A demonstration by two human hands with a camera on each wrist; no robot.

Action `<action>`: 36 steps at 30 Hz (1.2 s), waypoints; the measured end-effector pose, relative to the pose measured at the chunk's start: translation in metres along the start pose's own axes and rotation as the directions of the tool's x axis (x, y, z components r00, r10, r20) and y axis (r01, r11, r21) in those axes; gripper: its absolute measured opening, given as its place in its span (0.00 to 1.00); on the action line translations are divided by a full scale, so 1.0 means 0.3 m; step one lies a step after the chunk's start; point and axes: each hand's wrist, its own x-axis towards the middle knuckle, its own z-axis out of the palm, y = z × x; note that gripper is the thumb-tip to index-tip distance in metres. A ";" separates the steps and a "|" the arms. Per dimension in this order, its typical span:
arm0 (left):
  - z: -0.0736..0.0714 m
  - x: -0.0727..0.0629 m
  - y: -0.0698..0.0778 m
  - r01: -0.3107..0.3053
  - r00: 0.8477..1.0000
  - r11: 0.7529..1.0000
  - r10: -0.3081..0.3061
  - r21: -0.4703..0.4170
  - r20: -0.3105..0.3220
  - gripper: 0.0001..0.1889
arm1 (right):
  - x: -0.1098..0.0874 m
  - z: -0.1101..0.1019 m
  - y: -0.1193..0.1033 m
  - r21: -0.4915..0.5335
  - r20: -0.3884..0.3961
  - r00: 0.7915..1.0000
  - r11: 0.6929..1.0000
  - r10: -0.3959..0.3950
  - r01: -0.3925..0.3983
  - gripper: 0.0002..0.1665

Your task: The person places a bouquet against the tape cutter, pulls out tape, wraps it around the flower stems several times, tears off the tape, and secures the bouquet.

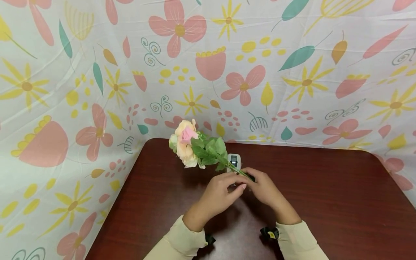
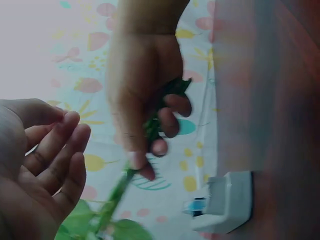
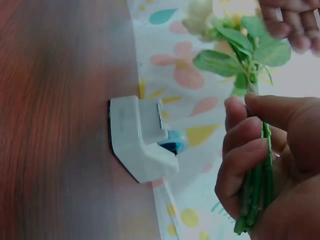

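Note:
A bunch of artificial flowers (image 1: 186,144), with cream and pink blooms and green leaves, slants up to the left over the table. My right hand (image 1: 266,189) grips its green stems (image 3: 255,185), fingers curled round them and thumb near the leaf end. The cut stem ends stick out below that palm. Close beside it, my left hand (image 1: 219,193) has its fingertips near the stems. In the left wrist view, the left hand (image 2: 45,170) has loosely bent fingers, its thumb tip near the index finger, with nothing visible between them.
A white tape dispenser (image 3: 130,135) with a blue-looking roll stands on the dark red-brown table (image 1: 325,195), just beyond the hands. Flower-print cloth (image 1: 243,54) hangs behind and at the left. Black straps (image 1: 269,233) sit at the cuffs.

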 end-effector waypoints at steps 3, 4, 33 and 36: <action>0.014 0.002 -0.024 0.131 0.991 0.987 -0.128 -0.097 0.039 0.06 | 0.000 0.000 -0.008 0.045 -0.014 1.000 0.999 0.013 -0.013 0.12; 0.017 0.004 -0.031 0.179 0.984 0.976 -0.175 -0.122 0.044 0.06 | -0.001 -0.001 -0.011 0.062 -0.018 1.000 0.998 0.018 -0.017 0.12; 0.042 0.031 -0.118 0.379 0.779 0.617 -0.616 -0.690 -0.123 0.12 | -0.030 0.063 -0.118 0.225 -0.028 1.000 0.974 -0.005 0.011 0.10; 0.034 0.030 -0.120 0.370 0.783 0.605 -0.612 -0.705 -0.114 0.12 | -0.030 0.064 -0.118 0.212 -0.025 1.000 0.977 -0.014 0.019 0.10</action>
